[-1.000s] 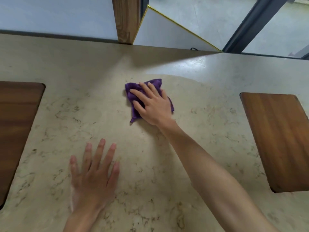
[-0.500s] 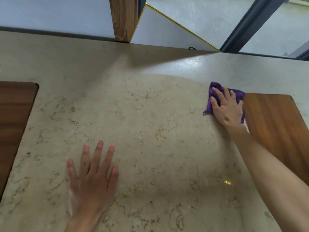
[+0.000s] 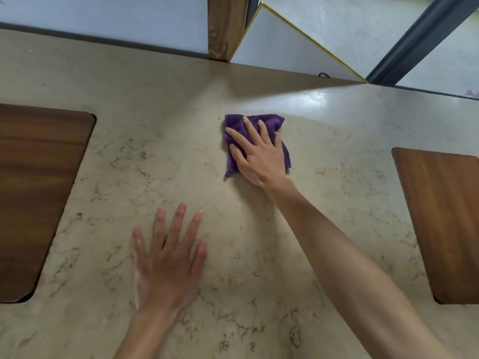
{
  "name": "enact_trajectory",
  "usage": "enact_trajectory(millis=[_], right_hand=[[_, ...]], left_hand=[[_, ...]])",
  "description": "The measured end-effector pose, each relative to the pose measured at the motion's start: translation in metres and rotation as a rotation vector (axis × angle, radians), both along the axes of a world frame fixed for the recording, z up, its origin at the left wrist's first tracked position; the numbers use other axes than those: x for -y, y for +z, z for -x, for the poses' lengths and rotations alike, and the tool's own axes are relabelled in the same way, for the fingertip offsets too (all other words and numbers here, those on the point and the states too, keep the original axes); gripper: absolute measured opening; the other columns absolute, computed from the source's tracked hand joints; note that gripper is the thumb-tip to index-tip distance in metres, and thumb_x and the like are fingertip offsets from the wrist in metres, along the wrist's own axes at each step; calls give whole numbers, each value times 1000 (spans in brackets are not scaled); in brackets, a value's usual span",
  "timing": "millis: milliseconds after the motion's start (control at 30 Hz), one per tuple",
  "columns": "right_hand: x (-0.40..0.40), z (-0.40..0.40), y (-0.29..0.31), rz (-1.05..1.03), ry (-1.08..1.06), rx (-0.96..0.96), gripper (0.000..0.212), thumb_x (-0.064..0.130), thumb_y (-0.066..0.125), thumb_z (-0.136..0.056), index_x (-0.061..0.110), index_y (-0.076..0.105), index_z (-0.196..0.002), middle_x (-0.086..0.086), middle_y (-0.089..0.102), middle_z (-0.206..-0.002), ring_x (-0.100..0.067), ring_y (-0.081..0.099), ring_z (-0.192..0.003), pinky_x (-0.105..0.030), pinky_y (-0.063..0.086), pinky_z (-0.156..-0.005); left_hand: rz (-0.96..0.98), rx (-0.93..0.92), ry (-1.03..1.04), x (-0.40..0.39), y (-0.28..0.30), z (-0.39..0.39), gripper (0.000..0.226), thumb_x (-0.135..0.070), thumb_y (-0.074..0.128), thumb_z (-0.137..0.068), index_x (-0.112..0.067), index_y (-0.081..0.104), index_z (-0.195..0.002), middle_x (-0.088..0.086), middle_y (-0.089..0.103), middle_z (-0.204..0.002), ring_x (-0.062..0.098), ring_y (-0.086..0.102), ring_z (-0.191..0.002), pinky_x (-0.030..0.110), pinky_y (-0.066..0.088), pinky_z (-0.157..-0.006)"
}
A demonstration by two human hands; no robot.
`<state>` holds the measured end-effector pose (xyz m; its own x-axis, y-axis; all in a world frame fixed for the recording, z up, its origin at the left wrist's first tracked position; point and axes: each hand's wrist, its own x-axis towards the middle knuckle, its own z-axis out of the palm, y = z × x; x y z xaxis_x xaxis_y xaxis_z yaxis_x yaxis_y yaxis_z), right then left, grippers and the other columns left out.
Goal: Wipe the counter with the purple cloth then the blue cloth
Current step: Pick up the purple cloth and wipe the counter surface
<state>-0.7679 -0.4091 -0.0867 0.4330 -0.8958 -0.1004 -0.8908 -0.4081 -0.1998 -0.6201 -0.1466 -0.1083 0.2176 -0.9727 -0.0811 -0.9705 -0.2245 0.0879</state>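
Purple cloth (image 3: pixel 269 123) lies crumpled flat on the beige marbled tabletop (image 3: pixel 129 161), roughly in the middle toward the far edge, its longer side running away from the person and its lowest corner pointing down-left. One right hand (image 3: pixel 259 156) presses on it, fingers spread flat, no closed grip (palm simply on top). One left hand (image 3: pixel 168 257) rests open and flat on bare stone nearer the person, well apart from the cloth. Two dark wooden inlays, left (image 3: pixel 39 190) and right (image 3: pixel 445 224), flank the open stone between them.
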Motion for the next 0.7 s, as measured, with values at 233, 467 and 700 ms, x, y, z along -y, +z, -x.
enact_trajectory(millis=[233,467,700], right_hand=[[-132,31,2,146,39,107,45,56,39,-104,49,45,-148,9,35,-166,-25,28,-155,-56,24,-122],[-274,98,-5,24,-77,-19,59,72,33,-97,59,22,-154,12,11,-173,-25,10,-160,-60,13,-123],[-256,112,33,-97,-156,75,63,77,29,-95,64,8,-153,17,-9,-172,-10,-9,-159,-58,-18,-123]], left_hand=[[1,-17,-3,1,4,1,62,-55,26,-100,-36,28,-160,-4,25,-169,31,21,-156,64,9,-123],[-56,-64,1,-1,11,0,62,-58,15,-103,-39,10,-162,-6,10,-172,27,7,-159,63,7,-125],[-126,-236,40,-4,44,15,66,-66,-2,-94,-47,-10,-157,-9,-15,-169,21,-13,-158,50,-15,-124]])
